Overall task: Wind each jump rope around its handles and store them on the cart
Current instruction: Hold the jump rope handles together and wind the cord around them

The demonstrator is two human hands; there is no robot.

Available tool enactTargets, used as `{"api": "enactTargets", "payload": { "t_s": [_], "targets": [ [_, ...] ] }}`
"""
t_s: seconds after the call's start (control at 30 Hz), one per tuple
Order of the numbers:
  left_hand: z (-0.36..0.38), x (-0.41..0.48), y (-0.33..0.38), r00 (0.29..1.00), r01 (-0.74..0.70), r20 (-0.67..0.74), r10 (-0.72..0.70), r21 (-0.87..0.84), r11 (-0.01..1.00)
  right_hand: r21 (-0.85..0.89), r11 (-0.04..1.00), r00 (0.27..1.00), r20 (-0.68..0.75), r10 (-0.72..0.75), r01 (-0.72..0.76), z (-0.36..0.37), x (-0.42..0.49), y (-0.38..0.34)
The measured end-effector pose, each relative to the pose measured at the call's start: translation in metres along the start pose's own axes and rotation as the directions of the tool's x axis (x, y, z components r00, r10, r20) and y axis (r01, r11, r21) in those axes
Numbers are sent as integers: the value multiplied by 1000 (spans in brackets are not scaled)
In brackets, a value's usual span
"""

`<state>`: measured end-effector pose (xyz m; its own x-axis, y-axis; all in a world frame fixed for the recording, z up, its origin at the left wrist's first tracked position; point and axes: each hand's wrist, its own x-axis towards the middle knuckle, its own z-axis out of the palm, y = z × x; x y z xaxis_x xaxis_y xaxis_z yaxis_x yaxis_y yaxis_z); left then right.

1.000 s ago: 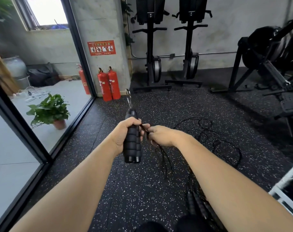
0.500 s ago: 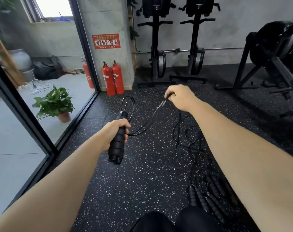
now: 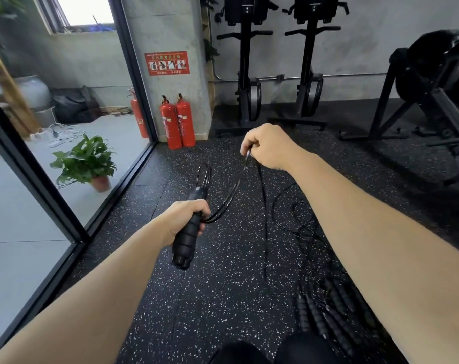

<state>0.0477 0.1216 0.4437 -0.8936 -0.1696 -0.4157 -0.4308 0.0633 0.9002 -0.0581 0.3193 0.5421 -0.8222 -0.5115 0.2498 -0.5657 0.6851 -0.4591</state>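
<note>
While the L hand point(image 3: 185, 219) stays wrapped round the black foam handles point(image 3: 187, 240) at near centre, the R hand point(image 3: 269, 145) has changed place. 1 s ago it was pinching the cord right beside the L fist. By 0.5 s ago it had swung out to the far right, and it's still out there, so the hands are now well apart.

That pull has drawn out a length of cord point(image 3: 231, 195), which looks like 2 strands. It runs from under the L fingers, sags a bit, then climbs to the R pinch. A small loop sits above the handle tops.

My read is that winding is mid-cycle: slack is out and the next turn has yet to go round the grips. Most of the cord is still unwound.

- **Rope in hand:** the handles look like 2 held together, though I can't be sure. They're tilted w/ the butt end toward the camera. Past the R hand the cord drops to the speckled floor point(image 3: 223, 285) and trails near-right.
- **Other ropes:** a heap of them point(image 3: 328, 311), grips and tangled cord, lies on the floor under the R forearm, untouched.
- **Cart:** not in view.
</note>
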Motion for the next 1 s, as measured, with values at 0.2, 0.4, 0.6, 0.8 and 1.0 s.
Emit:
{"api": "enactTargets", "payload": {
  "t_s": [0.2,0.4,0.6,0.8,1.0],
  "targets": [
    [-4,14,-3,997,32,54,-51,312,950,-171,973,976,123,177,-155,13,-10,55],
    [3,18,10,994,-55,-4,113,855,515,-393,880,912,191,362,-267,46,-13,100],
    [21,18,14,987,-78,20,159,928,366,-304,889,882,222,417,-344,56,-21,101],
    [42,12,9,989,-102,55,137,926,363,-196,946,929,218,300,-260,71,-33,84],
    [47,-1,11,988,-143,90,126,848,510,313,887,938,189,292,-339,101,-69,76]
  ]
}}
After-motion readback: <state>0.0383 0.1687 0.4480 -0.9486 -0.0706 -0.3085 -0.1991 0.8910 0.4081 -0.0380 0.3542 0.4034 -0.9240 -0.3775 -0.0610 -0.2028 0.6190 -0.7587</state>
